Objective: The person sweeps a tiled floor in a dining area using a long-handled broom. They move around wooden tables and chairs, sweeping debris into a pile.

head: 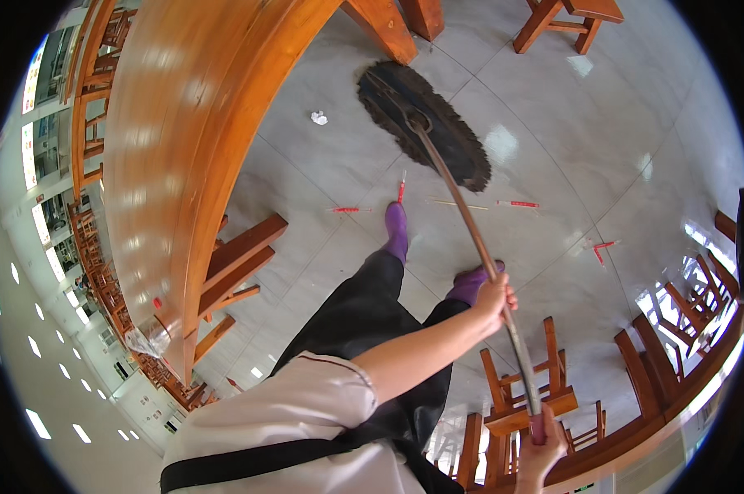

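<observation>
A flat dust mop with a dark, fringed head (424,126) lies on the grey tiled floor, its edge near a wooden table leg. From its metal socket the long handle (464,207) runs down towards me. My left hand (496,302) is closed around the middle of the handle. Lower down, my right hand (548,441) grips the pinkish end of it. Between the mop head and my purple boots (396,225) lie thin light sticks (461,202) and red-printed clear wrappers (519,204). One wrapper (401,187) touches or nearly touches the toe of a boot.
A long wooden table (224,92) curves along the left, with wooden benches (242,253) beneath it. A crumpled white tissue (319,117) lies on the floor. More wrappers (601,248) are at the right. Wooden chairs (529,395) and another table (680,414) stand at the lower right.
</observation>
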A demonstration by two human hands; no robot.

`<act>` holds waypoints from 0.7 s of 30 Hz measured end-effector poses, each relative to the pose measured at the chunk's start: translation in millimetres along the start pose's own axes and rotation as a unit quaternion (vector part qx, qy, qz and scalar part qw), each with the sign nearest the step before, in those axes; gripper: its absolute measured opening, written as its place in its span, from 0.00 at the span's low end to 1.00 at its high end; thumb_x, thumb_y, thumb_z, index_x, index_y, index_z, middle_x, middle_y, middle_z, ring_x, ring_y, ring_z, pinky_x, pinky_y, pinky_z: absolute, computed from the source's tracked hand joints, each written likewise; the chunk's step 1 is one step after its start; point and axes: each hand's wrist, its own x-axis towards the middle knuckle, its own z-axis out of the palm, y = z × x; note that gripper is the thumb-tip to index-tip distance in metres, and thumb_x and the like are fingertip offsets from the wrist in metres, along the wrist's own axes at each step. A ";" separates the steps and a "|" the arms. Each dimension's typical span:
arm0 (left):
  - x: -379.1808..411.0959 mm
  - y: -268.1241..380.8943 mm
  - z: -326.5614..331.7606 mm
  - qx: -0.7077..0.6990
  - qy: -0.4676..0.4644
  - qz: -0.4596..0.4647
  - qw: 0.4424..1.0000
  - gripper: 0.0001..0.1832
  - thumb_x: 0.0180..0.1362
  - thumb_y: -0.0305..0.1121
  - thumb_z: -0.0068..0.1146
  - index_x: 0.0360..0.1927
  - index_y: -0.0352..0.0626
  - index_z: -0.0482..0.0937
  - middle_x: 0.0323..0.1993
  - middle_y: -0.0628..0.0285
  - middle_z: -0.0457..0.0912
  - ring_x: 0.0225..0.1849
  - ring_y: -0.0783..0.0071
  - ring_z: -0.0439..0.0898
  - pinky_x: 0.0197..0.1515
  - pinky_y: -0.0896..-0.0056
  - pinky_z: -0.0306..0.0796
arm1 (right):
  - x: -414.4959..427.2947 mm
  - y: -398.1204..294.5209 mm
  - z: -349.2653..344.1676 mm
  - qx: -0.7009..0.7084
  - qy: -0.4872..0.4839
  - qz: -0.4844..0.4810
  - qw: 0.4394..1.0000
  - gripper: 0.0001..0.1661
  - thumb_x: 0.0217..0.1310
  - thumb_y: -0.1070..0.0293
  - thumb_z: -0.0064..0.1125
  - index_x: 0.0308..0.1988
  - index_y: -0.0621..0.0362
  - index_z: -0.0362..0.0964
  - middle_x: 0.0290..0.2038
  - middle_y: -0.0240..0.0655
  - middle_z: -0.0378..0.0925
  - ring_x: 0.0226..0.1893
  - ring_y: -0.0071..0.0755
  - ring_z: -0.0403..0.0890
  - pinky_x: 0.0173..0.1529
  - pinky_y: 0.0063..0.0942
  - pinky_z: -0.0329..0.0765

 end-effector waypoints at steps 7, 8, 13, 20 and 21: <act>43.2 183.5 -105.6 0.295 0.029 0.108 0.949 0.12 0.69 0.36 0.49 0.30 0.45 0.67 0.21 0.63 0.70 0.19 0.70 0.73 0.22 0.60 0.73 | -6.1 -124.4 159.4 0.263 -0.151 0.136 0.943 0.31 0.56 0.84 0.54 0.61 0.60 0.71 0.40 0.39 0.87 0.41 0.34 0.87 0.47 0.31 0.81; 41.1 203.7 -111.8 0.315 0.044 0.121 0.940 0.12 0.69 0.36 0.48 0.29 0.44 0.67 0.21 0.63 0.70 0.19 0.70 0.73 0.22 0.60 0.73 | -8.7 -135.8 182.5 0.290 -0.156 0.139 0.934 0.32 0.56 0.83 0.54 0.62 0.60 0.70 0.39 0.39 0.87 0.41 0.36 0.88 0.47 0.32 0.81; 62.1 277.7 -109.4 0.278 0.042 0.185 0.942 0.13 0.67 0.35 0.50 0.27 0.42 0.66 0.16 0.62 0.68 0.14 0.70 0.70 0.16 0.62 0.68 | 29.0 -180.0 226.1 0.286 -0.112 0.038 0.951 0.36 0.54 0.85 0.53 0.64 0.57 0.68 0.39 0.45 0.85 0.40 0.50 0.87 0.46 0.39 0.81; 72.2 310.6 -99.3 0.118 0.047 0.222 0.967 0.14 0.67 0.39 0.53 0.29 0.48 0.64 0.17 0.73 0.59 0.16 0.82 0.59 0.19 0.75 0.58 | 63.7 -189.0 226.7 0.167 -0.093 -0.129 0.973 0.47 0.45 0.89 0.55 0.68 0.55 0.62 0.40 0.47 0.79 0.37 0.55 0.83 0.40 0.46 0.80; 65.2 299.8 -104.8 0.111 0.054 0.216 0.969 0.15 0.68 0.41 0.53 0.29 0.49 0.64 0.17 0.74 0.59 0.16 0.83 0.59 0.19 0.76 0.58 | 56.9 -179.8 222.8 0.150 -0.104 -0.132 0.974 0.48 0.45 0.89 0.56 0.69 0.54 0.61 0.39 0.47 0.79 0.36 0.55 0.82 0.40 0.47 0.80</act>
